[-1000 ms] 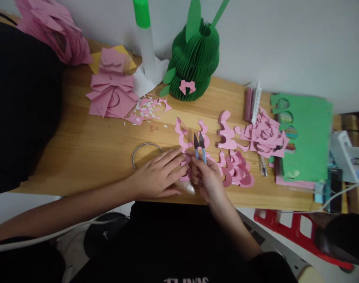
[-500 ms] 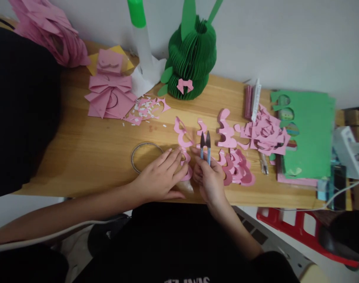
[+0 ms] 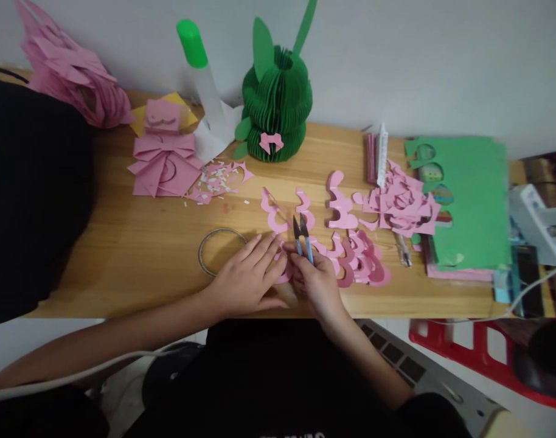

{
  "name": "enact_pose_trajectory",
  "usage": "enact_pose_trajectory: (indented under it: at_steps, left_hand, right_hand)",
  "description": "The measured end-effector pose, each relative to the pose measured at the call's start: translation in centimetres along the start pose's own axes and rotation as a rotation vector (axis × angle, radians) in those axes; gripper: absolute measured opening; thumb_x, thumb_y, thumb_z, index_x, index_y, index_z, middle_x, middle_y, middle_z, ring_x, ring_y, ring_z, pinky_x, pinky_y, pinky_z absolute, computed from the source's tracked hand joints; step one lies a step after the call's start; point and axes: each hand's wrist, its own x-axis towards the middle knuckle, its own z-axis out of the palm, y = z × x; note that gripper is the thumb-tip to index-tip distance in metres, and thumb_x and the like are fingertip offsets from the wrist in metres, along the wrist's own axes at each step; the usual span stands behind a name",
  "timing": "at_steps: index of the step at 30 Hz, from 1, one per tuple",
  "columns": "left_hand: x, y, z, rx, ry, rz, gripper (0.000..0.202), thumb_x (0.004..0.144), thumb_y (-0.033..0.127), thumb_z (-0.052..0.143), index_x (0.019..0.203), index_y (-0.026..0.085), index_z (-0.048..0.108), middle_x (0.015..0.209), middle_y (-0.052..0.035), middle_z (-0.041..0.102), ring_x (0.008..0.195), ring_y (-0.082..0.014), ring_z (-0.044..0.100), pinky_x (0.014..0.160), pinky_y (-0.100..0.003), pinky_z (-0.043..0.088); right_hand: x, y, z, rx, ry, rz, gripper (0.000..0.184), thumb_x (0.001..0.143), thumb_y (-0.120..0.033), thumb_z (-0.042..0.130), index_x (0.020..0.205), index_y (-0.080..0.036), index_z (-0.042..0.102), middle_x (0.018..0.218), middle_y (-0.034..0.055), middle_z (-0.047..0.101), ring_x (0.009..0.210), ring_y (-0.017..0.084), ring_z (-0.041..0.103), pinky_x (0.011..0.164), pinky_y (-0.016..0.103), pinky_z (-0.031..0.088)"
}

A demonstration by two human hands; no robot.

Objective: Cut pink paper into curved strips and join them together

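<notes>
My left hand (image 3: pixel 248 274) lies flat on the wooden table, fingers stretched out over a wavy pink paper cut-out (image 3: pixel 283 272), most of which it hides. Close beside it, my right hand (image 3: pixel 315 278) is closed around thread snips (image 3: pixel 304 240) with blue handles and dark blades that point away from me. The blade tips stand apart. Right of that hand lie layered pink scalloped paper pieces (image 3: pixel 364 261). More pink cut-outs (image 3: pixel 275 212) rest just beyond the hands. A thin ring (image 3: pixel 200 252) lies against the left hand's outer side.
Along the wall stand a green honeycomb paper figure (image 3: pixel 278 103) with a pink bow and a green-capped bottle (image 3: pixel 205 79). Folded pink paper (image 3: pixel 163 164) and small scraps (image 3: pixel 218 179) lie left. A pink scrap pile (image 3: pixel 406 201) and green sheets (image 3: pixel 469 207) lie right, near a phone (image 3: pixel 528 283).
My right hand, with the snips, has moved slightly left, closer to my left hand. My left hand stays flat on the paper. The whole view has shifted a little.
</notes>
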Motion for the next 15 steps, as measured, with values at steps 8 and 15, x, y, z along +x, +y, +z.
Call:
enact_pose_trajectory:
  at_steps: [8, 15]
  left_hand:
    - [0.1, -1.6, -1.8, -0.602, 0.033, -0.220, 0.055, 0.094, 0.056, 0.045, 0.130, 0.015, 0.053, 0.140, -0.0190, 0.054, 0.132, -0.0310, 0.050, 0.105, -0.048, 0.045]
    - [0.5, -2.0, -3.7, -1.290, 0.240, -0.386, 0.039, 0.098, 0.044, 0.037, 0.110, 0.019, 0.065, 0.129, -0.0136, 0.064, 0.124, -0.0269, 0.058, 0.105, -0.047, 0.047]
  right_hand:
    - [-0.2, -0.4, 0.0, 0.087, 0.001, 0.047, 0.029, 0.065, -0.030, 0.070, 0.090, -0.015, 0.067, 0.039, -0.0145, 0.031, 0.031, 0.002, 0.018, 0.036, 0.019, 0.008]
    - [-1.7, -2.4, 0.0, 0.072, -0.054, -0.060, 0.029, 0.062, -0.039, 0.075, 0.076, -0.015, 0.066, 0.039, -0.0137, 0.031, 0.034, 0.002, 0.020, 0.035, 0.019, 0.011]
